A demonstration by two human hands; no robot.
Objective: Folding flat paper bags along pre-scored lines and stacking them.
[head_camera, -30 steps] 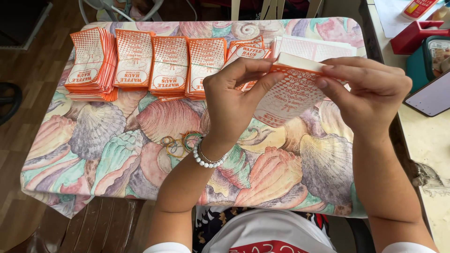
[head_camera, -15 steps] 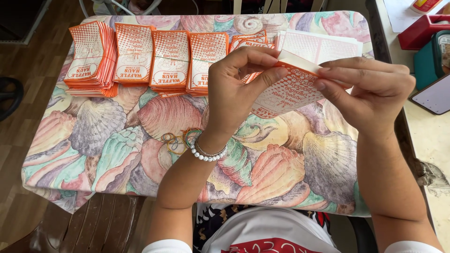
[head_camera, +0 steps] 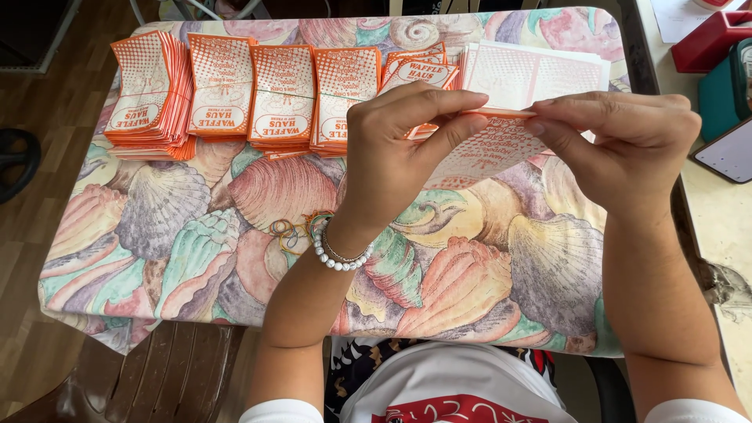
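Observation:
Both hands hold one orange-and-white paper bag (head_camera: 489, 149) above a table covered with a seashell-patterned cloth (head_camera: 196, 235). My left hand (head_camera: 399, 149) pinches the bag's left top edge between thumb and fingers; a white bead bracelet (head_camera: 338, 257) circles that wrist. My right hand (head_camera: 619, 141) pinches the right top edge. The lower part of the bag hangs between my palms, and my fingers hide its corners.
Several stacks of folded orange bags (head_camera: 235, 94) line the far edge of the table. A pile of flat white-and-orange bags (head_camera: 540, 74) lies behind my hands. Rubber bands (head_camera: 288, 231) lie mid-table. A red box (head_camera: 709, 39), a teal box (head_camera: 724, 90) and a phone (head_camera: 724, 153) sit at right.
My hands and the bag stay together, with the fingers shifting slightly along its top edge. The view has tilted, so the table appears a little lower in frame.

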